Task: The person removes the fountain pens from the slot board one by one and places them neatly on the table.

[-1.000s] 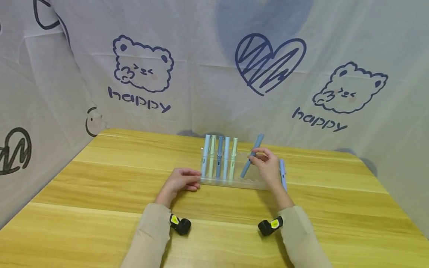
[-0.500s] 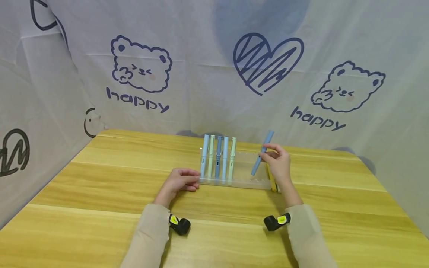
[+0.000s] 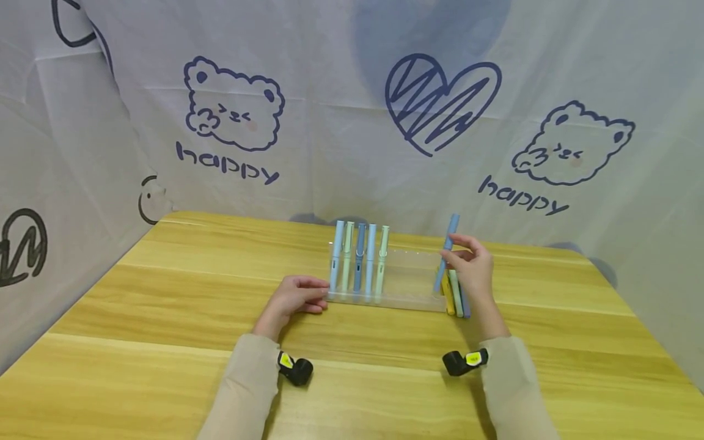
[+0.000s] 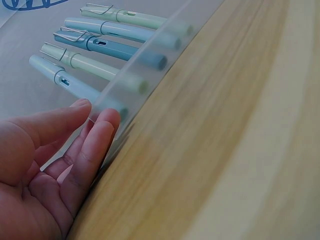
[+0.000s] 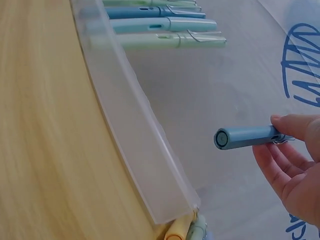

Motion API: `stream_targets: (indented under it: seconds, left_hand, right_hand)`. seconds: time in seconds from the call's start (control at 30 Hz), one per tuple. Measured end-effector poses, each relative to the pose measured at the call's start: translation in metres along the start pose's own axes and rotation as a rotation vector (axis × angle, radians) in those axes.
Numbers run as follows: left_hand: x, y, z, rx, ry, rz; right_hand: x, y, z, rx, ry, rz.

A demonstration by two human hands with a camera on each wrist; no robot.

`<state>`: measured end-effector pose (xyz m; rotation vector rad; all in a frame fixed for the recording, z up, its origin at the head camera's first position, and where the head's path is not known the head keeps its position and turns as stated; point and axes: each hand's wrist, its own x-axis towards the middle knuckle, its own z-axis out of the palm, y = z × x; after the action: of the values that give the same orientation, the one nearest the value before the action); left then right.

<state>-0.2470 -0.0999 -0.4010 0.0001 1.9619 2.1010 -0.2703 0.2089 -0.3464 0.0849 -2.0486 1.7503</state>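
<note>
A clear plastic pen rack (image 3: pixel 409 275) stands on the table, with several capped pens upright side by side in its left half. They are a light blue pen (image 3: pixel 337 250), a pale green pen (image 3: pixel 348 250), a dark blue pen (image 3: pixel 360 256), another light blue pen (image 3: pixel 371 250) and another pale green pen (image 3: pixel 382 256). My left hand (image 3: pixel 293 297) holds the rack's left end between thumb and fingers. Above the rack's right end, my right hand (image 3: pixel 477 272) pinches a blue pen (image 5: pixel 245 137) mid-length, tilted slightly, its lower end free of the rack in the right wrist view.
Right beside the rack lie a yellow pen (image 3: pixel 448 298), a green pen (image 3: pixel 456 293) and a purple pen (image 3: pixel 465 305), partly hidden by the right hand. A printed cloth (image 3: pixel 341 122) hangs behind the wooden table (image 3: pixel 352 391).
My right hand has moved right with the blue pen, from over the rack's right half to its right end, and the pen is more upright. The left hand has stayed put.
</note>
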Motion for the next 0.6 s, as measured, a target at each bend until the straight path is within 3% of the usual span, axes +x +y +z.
stream_targets:
  seconds: [0.27,0.33,0.5,0.6]
  left_hand:
    - [0.000,0.001,0.001,0.003,-0.006,0.001]
    - [0.000,0.001,0.001,0.003,-0.006,-0.001]
    - [0.000,0.002,0.001,-0.002,-0.001,-0.006]
    - [0.000,0.002,0.001,0.001,0.002,-0.007]
  right_hand:
    - [0.022,0.051,-0.021,0.082,-0.014,-0.093]
    - [0.022,0.052,-0.024,0.059,-0.008,-0.095]
    - [0.012,0.028,-0.024,-0.070,0.015,-0.058]
    - [0.016,0.037,-0.029,-0.065,0.020,-0.052]
